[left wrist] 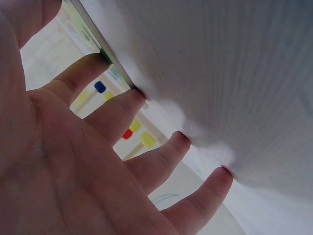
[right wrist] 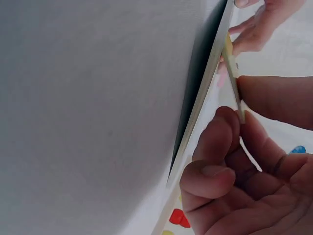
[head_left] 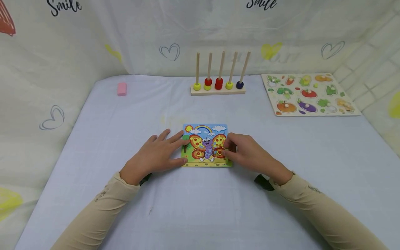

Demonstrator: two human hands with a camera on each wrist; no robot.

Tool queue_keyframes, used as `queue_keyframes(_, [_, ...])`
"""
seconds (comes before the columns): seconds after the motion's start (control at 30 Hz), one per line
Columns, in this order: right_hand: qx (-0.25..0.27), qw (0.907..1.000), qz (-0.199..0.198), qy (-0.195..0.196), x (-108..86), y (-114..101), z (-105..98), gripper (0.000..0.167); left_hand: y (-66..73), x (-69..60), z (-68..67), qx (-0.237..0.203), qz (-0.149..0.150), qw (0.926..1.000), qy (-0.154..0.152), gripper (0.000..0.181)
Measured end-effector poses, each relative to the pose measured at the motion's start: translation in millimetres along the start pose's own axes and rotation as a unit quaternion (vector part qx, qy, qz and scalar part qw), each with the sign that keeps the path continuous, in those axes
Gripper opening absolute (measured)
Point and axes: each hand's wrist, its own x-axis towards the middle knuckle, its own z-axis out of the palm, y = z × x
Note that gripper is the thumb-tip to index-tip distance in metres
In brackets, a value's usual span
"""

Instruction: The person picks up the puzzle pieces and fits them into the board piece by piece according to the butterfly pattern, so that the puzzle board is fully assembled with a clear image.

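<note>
A small flat puzzle [head_left: 207, 147] with a butterfly, a rainbow and a sun lies in the middle of the table. My left hand [head_left: 157, 152] spreads over its left edge, thumb and some fingertips touching the board and other fingertips pressing the cloth, as the left wrist view shows. At the right side, my right hand [head_left: 250, 152] pinches a thin puzzle piece [right wrist: 234, 76] between thumb and forefinger. That piece stands tilted, its lower end at the board; its printed face is mostly hidden by the fingers.
Behind the puzzle stands a wooden peg rack [head_left: 218, 92] with red, yellow and dark blue beads. A vegetable puzzle board [head_left: 312, 100] lies at the back right. Towards the back left is a pink block [head_left: 122, 89]. A printed cloth [head_left: 206, 31] hangs behind the table.
</note>
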Motion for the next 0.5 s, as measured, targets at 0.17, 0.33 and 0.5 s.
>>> queue_keyframes(0.17, [-0.028,0.9995,0.015,-0.007,5.5,-0.8,2.1,0.015,-0.3,-0.3,0.2,0.000,0.000,1.0000,0.000,0.069])
queue_keyframes(0.33, [-0.057,0.9979,0.021,-0.022,10.6,-0.5,4.3,0.014,0.2,-1.1,0.1,0.001,-0.001,1.0000,0.001,0.071])
queue_keyframes(0.5, [-0.070,0.9957,0.042,-0.043,16.3,-1.5,8.1,0.013,-1.5,-1.1,1.2,0.006,-0.001,1.0000,0.003,0.072])
